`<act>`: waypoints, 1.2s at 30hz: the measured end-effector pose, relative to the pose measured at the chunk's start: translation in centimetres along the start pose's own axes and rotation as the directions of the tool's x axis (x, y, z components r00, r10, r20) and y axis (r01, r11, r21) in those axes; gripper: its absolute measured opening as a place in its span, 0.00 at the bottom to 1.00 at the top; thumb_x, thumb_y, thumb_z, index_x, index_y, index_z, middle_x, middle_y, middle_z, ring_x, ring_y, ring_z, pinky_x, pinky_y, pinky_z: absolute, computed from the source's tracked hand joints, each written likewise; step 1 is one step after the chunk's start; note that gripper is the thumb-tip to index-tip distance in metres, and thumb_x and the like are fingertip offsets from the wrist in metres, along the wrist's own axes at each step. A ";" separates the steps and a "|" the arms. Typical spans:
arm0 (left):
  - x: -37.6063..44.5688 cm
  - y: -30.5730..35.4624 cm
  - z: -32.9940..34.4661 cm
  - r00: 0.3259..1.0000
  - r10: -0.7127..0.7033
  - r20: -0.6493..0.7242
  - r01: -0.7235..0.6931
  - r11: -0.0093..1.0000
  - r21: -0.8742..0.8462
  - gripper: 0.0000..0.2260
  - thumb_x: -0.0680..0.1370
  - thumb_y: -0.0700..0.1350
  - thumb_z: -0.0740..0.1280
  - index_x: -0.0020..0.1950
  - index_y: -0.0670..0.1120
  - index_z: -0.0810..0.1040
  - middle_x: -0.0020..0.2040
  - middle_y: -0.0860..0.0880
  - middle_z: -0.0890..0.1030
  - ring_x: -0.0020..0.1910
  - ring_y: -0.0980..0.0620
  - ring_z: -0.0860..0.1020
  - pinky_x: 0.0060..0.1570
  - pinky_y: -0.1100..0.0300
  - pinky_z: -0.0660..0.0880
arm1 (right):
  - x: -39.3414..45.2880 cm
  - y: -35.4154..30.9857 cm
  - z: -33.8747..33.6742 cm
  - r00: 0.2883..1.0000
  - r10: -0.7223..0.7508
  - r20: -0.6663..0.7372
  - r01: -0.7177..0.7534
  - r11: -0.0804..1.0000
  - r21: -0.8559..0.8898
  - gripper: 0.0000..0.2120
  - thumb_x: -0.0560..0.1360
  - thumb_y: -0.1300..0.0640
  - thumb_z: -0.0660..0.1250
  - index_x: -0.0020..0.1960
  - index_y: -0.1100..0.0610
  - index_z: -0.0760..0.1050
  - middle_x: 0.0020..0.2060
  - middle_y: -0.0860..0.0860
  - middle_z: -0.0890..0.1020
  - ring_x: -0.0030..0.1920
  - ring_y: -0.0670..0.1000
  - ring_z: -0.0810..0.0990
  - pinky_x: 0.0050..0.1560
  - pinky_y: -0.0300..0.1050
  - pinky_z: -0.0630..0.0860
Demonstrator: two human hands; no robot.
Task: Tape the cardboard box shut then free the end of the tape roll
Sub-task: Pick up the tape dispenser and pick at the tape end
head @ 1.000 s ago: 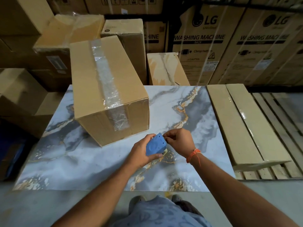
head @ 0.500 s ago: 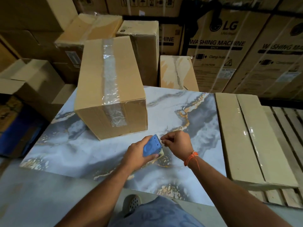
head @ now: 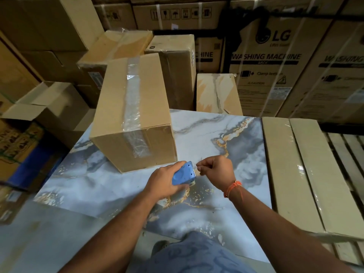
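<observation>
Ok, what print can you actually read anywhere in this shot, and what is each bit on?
"LG": big carton behind the table.
"WASHING MACHINE": same carton, under the logo.
"CAUTION": same carton, lower down.
"HINE": cut-off word on the carton behind the tall box.
Handling symbols, no words: top carton.
Small labels and fine print elsewhere: too blurred.
Taped box: none.

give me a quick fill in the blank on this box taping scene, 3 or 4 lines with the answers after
1. The left hand holds a tape dispenser coloured ____.
2. The clear tape runs along the top of the ____.
3. The right hand pinches at the dispenser's toothed edge, and its wrist wears an ____ thread.
4. The box stands on a ____-patterned slab.

Missing words: blue; box; orange; marble
</observation>
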State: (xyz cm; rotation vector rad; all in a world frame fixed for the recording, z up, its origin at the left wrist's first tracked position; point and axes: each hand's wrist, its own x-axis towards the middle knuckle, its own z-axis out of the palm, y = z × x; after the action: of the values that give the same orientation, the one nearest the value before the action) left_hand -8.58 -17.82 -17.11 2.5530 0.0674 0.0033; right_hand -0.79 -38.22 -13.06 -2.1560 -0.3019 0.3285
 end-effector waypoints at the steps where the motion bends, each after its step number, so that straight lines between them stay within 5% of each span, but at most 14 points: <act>1: 0.1 0.0 -0.1 1.000 0.002 0.006 -0.003 1.000 0.015 0.39 0.67 0.70 0.74 0.75 0.58 0.70 0.65 0.53 0.82 0.59 0.47 0.82 0.54 0.52 0.80 | 0.0 0.0 0.0 1.000 -0.002 -0.006 0.002 1.000 0.005 0.03 0.71 0.62 0.75 0.43 0.56 0.87 0.32 0.52 0.87 0.27 0.33 0.79 0.36 0.22 0.73; 15: 1.3 -0.8 -1.8 0.987 0.079 0.138 -0.105 0.976 0.192 0.33 0.69 0.66 0.74 0.71 0.59 0.71 0.58 0.53 0.84 0.52 0.46 0.82 0.46 0.53 0.78 | 0.1 0.2 -3.3 0.996 0.016 -0.086 -0.013 0.999 0.038 0.02 0.72 0.63 0.74 0.43 0.58 0.86 0.29 0.51 0.84 0.26 0.34 0.79 0.31 0.23 0.72; 36: 2.8 2.1 -0.7 0.962 0.030 0.273 -0.129 0.927 0.351 0.33 0.70 0.60 0.73 0.74 0.62 0.69 0.63 0.53 0.83 0.57 0.44 0.80 0.51 0.55 0.73 | -2.4 4.8 -7.4 0.972 0.140 -0.189 -0.118 0.985 0.125 0.02 0.72 0.63 0.75 0.44 0.58 0.86 0.33 0.52 0.87 0.34 0.47 0.86 0.43 0.37 0.82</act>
State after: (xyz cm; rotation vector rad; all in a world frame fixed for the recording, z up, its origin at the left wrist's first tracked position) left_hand -5.68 -19.05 -15.40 2.9021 -0.1548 -0.3484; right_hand -0.08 -47.31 -12.68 -2.0812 -0.0288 0.1974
